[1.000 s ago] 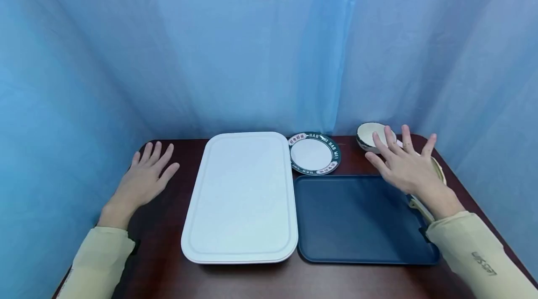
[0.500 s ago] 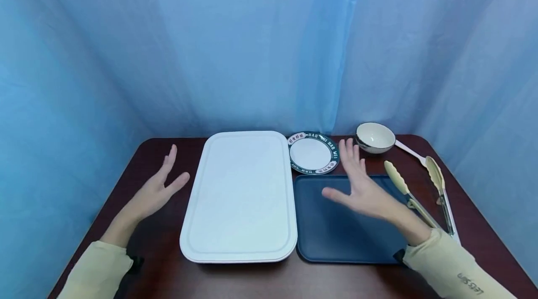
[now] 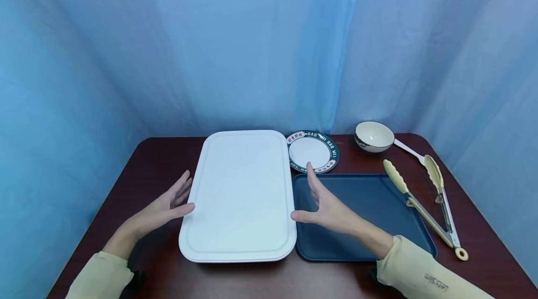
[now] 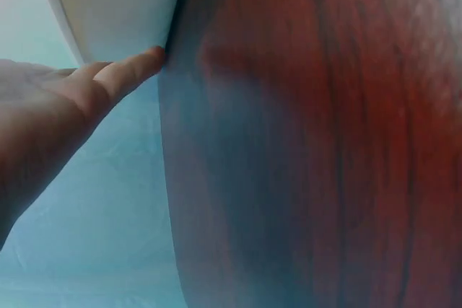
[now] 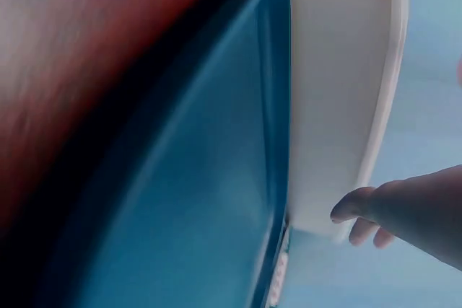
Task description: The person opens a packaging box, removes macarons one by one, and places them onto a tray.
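A white lidded box [image 3: 241, 196] stands on the table between my hands; its side wall shows in both wrist views. My left hand [image 3: 161, 210] is at the box's left side, fingers extended and the thumb over the lid's edge. On the other side, my right hand [image 3: 328, 208] hovers above the dark blue tray [image 3: 361, 238], thumb apart from the fingers and its tip by the lid's right edge. Whether either hand touches the box I cannot tell. Neither holds anything. The box's contents are hidden under the lid.
A green-rimmed plate [image 3: 311, 152] sits behind the tray, against the box. Back right are a white bowl [image 3: 374, 136] and a white-handled utensil [image 3: 408, 149]. Spread tongs [image 3: 447, 217] lie at the tray's right edge. Blue curtains [image 3: 252, 46] enclose the table [image 3: 235, 282].
Both hands have come down and inward to the box's sides. My right hand has swung left from above the tongs and bowl, uncovering them. The objects have stayed in place.
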`<state>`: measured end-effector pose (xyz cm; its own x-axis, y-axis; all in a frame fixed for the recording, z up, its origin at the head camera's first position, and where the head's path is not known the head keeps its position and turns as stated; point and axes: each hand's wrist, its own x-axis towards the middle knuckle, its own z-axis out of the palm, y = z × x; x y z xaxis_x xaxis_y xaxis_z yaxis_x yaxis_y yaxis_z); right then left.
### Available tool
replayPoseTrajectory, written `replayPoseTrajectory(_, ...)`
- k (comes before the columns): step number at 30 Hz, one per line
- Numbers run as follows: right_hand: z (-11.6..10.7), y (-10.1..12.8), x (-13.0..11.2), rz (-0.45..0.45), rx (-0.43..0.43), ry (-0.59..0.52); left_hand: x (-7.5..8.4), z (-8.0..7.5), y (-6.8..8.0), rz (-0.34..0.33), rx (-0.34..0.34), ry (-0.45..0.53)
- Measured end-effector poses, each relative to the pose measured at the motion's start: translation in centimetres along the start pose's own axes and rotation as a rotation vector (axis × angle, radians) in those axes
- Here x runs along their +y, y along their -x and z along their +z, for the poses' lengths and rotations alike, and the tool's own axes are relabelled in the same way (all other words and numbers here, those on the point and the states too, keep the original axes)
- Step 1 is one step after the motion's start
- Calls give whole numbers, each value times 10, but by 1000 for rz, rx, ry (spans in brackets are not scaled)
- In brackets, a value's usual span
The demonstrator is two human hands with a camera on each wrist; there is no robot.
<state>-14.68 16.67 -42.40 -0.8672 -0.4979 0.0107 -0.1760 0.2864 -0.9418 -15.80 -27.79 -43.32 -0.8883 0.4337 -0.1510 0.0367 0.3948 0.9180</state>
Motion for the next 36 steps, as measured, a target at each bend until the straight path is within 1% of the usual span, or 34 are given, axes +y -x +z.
replayPoseTrajectory(2,4,-2,0,27,-8,-65,-1,1,-1,12,10,19)
replayPoseTrajectory(4,6,-4,0,67,-17,-146,-3,2,-3,25,38,30)
replayPoseTrajectory(7,6,-7,1,151,-12,-320,-6,2,-2,36,95,18)
replayPoseTrajectory(9,5,-9,3,204,12,-446,-8,2,-3,33,121,13)
replayPoseTrajectory(11,4,-10,4,244,40,-537,-9,2,-3,25,125,12)
replayPoseTrajectory(13,3,-10,5,266,61,-579,-11,3,-5,11,119,28)
replayPoseTrajectory(17,4,-11,8,286,61,-562,-12,3,-5,-3,111,54)
replayPoseTrajectory(21,7,-13,11,302,43,-545,-11,0,-3,-2,109,52)
replayPoseTrajectory(27,11,-18,12,310,34,-505,-4,-4,-1,34,86,16)
replayPoseTrajectory(29,11,-19,11,298,41,-488,-2,-5,-3,40,77,10)
replayPoseTrajectory(31,11,-19,11,292,43,-468,0,-4,-5,20,76,18)
replayPoseTrajectory(36,13,-18,11,293,28,-400,4,-2,-5,-59,69,68)
